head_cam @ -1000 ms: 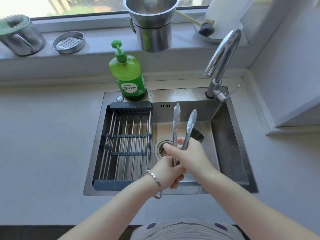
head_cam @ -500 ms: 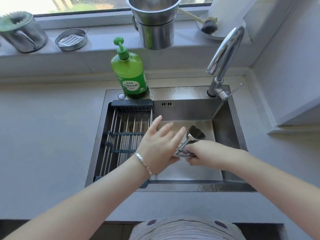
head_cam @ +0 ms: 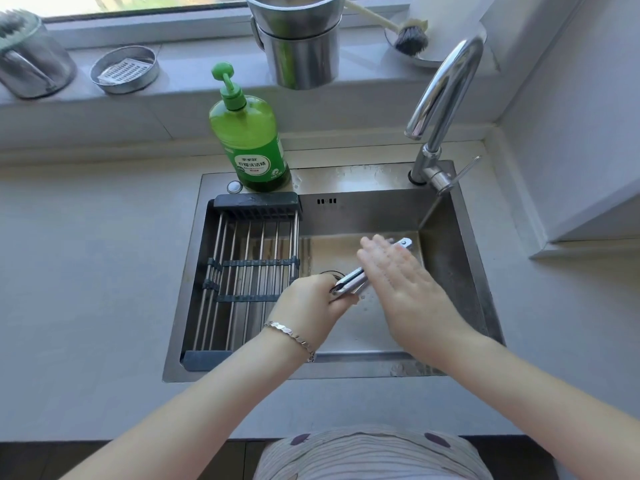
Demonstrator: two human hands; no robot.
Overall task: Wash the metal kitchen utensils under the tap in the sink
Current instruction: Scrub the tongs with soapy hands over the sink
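1. In the upper left of the frame I see a metal mug (head_cam: 33, 58) on the windowsill, with a round tin (head_cam: 124, 69) beside it.
2. Left of centre, a drying rack (head_cam: 249, 265) spans the left half of the sink (head_cam: 363, 176).
3. A green soap bottle (head_cam: 252, 147) stands on the sink's back rim, just above the rack.
4. The left hand (head_cam: 310, 301), near centre, has its fingers curled round one end of the tongs (head_cam: 351, 281).
5. The tongs sit over the basin right of the rack, arms together, slanting up to the right. The riveted end pokes out past the right hand.
6. The right hand (head_cam: 398, 282) lies flat across the tongs' middle with its fingers straight. It is blurred, so I cannot tell how firmly it presses.
7. In the upper right, the tap (head_cam: 446, 91) arches over the sink's back right corner.
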